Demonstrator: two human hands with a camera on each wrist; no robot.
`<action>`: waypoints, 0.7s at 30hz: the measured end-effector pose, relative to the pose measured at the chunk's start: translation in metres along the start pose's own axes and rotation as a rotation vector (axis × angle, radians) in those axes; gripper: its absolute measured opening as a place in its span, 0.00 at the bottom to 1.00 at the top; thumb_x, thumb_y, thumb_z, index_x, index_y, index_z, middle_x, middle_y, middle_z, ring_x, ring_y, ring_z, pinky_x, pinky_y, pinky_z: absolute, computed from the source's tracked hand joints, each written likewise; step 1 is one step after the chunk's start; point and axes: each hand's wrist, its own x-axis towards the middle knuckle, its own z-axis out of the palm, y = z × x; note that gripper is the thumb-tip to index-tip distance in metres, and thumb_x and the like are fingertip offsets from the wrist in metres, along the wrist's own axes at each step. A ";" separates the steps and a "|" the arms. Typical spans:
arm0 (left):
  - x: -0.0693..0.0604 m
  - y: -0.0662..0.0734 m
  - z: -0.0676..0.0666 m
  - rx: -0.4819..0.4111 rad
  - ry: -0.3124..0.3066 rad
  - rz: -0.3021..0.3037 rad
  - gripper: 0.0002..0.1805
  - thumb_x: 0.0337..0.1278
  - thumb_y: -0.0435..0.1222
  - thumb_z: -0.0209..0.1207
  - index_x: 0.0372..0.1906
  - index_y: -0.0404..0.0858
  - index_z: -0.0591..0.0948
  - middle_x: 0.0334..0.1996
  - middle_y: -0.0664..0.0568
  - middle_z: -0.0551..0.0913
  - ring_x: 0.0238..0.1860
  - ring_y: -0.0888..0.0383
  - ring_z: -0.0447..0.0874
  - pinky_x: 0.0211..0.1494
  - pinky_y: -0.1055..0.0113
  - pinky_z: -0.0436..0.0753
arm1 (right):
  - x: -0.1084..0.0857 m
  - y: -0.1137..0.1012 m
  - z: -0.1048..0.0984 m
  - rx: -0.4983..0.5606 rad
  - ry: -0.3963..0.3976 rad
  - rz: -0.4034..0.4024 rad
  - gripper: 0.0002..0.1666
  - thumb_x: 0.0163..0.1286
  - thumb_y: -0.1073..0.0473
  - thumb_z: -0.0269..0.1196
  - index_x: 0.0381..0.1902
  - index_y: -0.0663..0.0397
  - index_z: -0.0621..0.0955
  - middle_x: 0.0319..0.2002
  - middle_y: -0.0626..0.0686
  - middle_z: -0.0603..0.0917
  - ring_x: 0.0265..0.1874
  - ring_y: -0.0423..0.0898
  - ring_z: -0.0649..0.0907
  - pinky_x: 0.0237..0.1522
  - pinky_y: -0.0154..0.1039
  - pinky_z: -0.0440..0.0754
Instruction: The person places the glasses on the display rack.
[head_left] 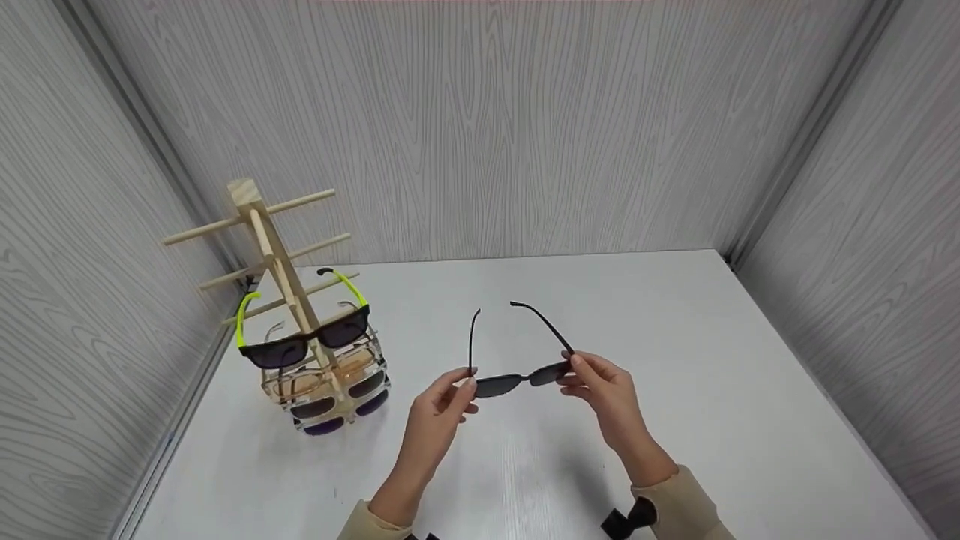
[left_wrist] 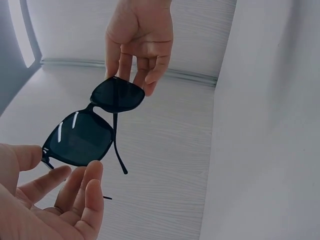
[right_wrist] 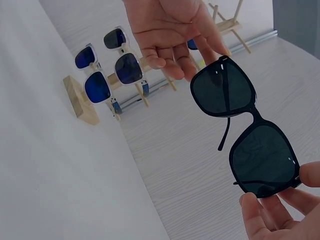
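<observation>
Black sunglasses [head_left: 499,386] with dark lenses are held in the air above the table, both temples unfolded and pointing toward the back wall. My left hand [head_left: 435,412] pinches the left end of the frame by the hinge between thumb and fingers. At the other end, my right hand [head_left: 611,394] grips the right hinge corner the same way. From the left wrist view, the front of the lenses [left_wrist: 80,140] shows, with light streaks on one. The right wrist view also shows both lenses [right_wrist: 265,157] and the thumb and fingers at each outer corner.
To the left stands a wooden display rack [head_left: 285,281] with crossbars. Black sunglasses with neon-yellow temples [head_left: 277,352] hang on it, above several clear-framed pairs [head_left: 313,407]. The white table [head_left: 675,322] is bounded by grey wood-grain panels [head_left: 480,135] at the back and sides.
</observation>
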 end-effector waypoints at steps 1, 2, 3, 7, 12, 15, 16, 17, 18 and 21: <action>0.001 -0.004 -0.001 0.009 0.007 0.013 0.16 0.65 0.37 0.54 0.54 0.35 0.77 0.31 0.50 0.80 0.34 0.50 0.81 0.39 0.60 0.80 | 0.001 -0.001 0.001 0.004 -0.005 -0.001 0.16 0.65 0.59 0.62 0.45 0.67 0.80 0.38 0.61 0.82 0.36 0.55 0.83 0.40 0.43 0.81; 0.003 -0.008 -0.001 0.016 0.014 0.024 0.16 0.65 0.39 0.54 0.54 0.36 0.77 0.31 0.50 0.80 0.34 0.50 0.81 0.38 0.62 0.80 | 0.002 -0.002 0.002 0.008 -0.010 -0.003 0.16 0.65 0.59 0.62 0.45 0.67 0.80 0.38 0.61 0.82 0.36 0.55 0.83 0.40 0.43 0.81; 0.004 -0.012 -0.002 0.023 0.023 0.035 0.17 0.65 0.40 0.54 0.54 0.37 0.77 0.31 0.51 0.80 0.34 0.51 0.81 0.38 0.64 0.79 | 0.002 -0.003 0.004 0.017 -0.014 -0.004 0.15 0.65 0.60 0.62 0.45 0.67 0.81 0.38 0.61 0.83 0.36 0.55 0.83 0.40 0.44 0.81; 0.005 -0.017 -0.006 0.041 0.056 0.070 0.19 0.63 0.45 0.55 0.54 0.40 0.78 0.30 0.52 0.81 0.34 0.50 0.82 0.36 0.67 0.78 | 0.005 -0.007 0.009 0.035 -0.039 -0.019 0.14 0.66 0.61 0.61 0.45 0.67 0.81 0.38 0.62 0.82 0.36 0.56 0.83 0.40 0.44 0.81; 0.001 -0.008 -0.010 0.065 0.086 0.071 0.19 0.63 0.45 0.55 0.54 0.41 0.78 0.30 0.53 0.80 0.34 0.55 0.82 0.36 0.68 0.77 | 0.006 -0.014 0.016 0.038 -0.066 -0.032 0.14 0.66 0.61 0.60 0.44 0.67 0.81 0.37 0.62 0.83 0.37 0.56 0.83 0.41 0.45 0.81; -0.005 0.004 -0.011 0.062 0.098 0.065 0.18 0.64 0.41 0.55 0.55 0.38 0.77 0.31 0.52 0.80 0.35 0.54 0.82 0.36 0.68 0.77 | 0.007 -0.017 0.018 0.038 -0.079 -0.037 0.13 0.66 0.61 0.60 0.44 0.66 0.81 0.37 0.62 0.83 0.37 0.56 0.83 0.41 0.45 0.81; -0.007 0.009 -0.011 0.059 0.104 0.064 0.17 0.64 0.39 0.55 0.55 0.37 0.77 0.31 0.52 0.80 0.35 0.53 0.82 0.36 0.68 0.77 | 0.007 -0.019 0.019 0.036 -0.083 -0.036 0.13 0.66 0.61 0.60 0.44 0.66 0.81 0.37 0.62 0.83 0.37 0.55 0.83 0.41 0.45 0.81; -0.009 0.015 -0.012 0.059 0.110 0.069 0.17 0.65 0.38 0.54 0.54 0.36 0.77 0.32 0.51 0.80 0.35 0.51 0.82 0.36 0.68 0.77 | 0.007 -0.020 0.020 0.035 -0.087 -0.035 0.13 0.66 0.61 0.60 0.44 0.66 0.81 0.37 0.61 0.83 0.37 0.55 0.83 0.41 0.45 0.81; -0.011 0.020 -0.012 0.059 0.115 0.079 0.16 0.65 0.36 0.54 0.54 0.34 0.77 0.32 0.50 0.80 0.36 0.50 0.82 0.36 0.68 0.77 | 0.008 -0.021 0.022 0.034 -0.092 -0.035 0.13 0.66 0.61 0.60 0.44 0.66 0.81 0.36 0.61 0.83 0.37 0.55 0.83 0.41 0.45 0.81; -0.013 0.026 -0.014 0.066 0.141 0.110 0.16 0.64 0.33 0.54 0.54 0.32 0.77 0.33 0.49 0.79 0.35 0.49 0.82 0.35 0.69 0.77 | 0.009 -0.025 0.026 0.033 -0.108 -0.039 0.13 0.66 0.61 0.60 0.44 0.65 0.81 0.37 0.60 0.83 0.37 0.54 0.83 0.41 0.44 0.81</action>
